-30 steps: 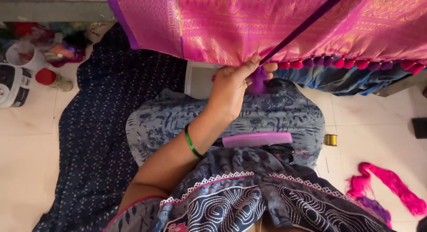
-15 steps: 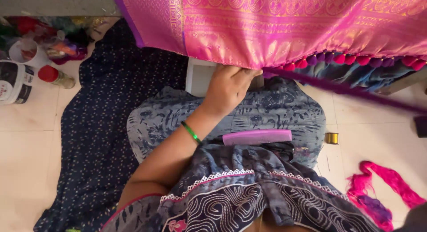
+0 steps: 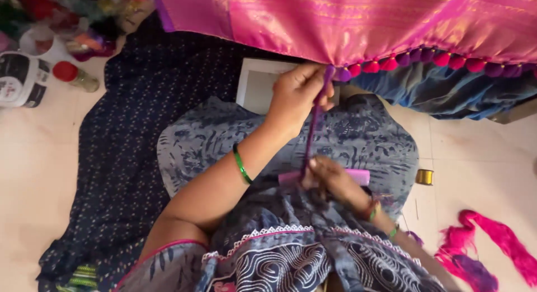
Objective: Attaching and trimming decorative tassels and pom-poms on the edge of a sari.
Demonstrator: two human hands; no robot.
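Pink silk cloth: hangs across top, pink and purple tassels along lower edge.
Patterned lap fabric: spread on floor.
Left hand: pinches purple thread bundle at cloth's edge.
Right hand: closed on bundle's lower end, over pink comb.
Step, by judgement: tassel-tying at hem; next move needs steady tension.
Gold spool: on floor, right.
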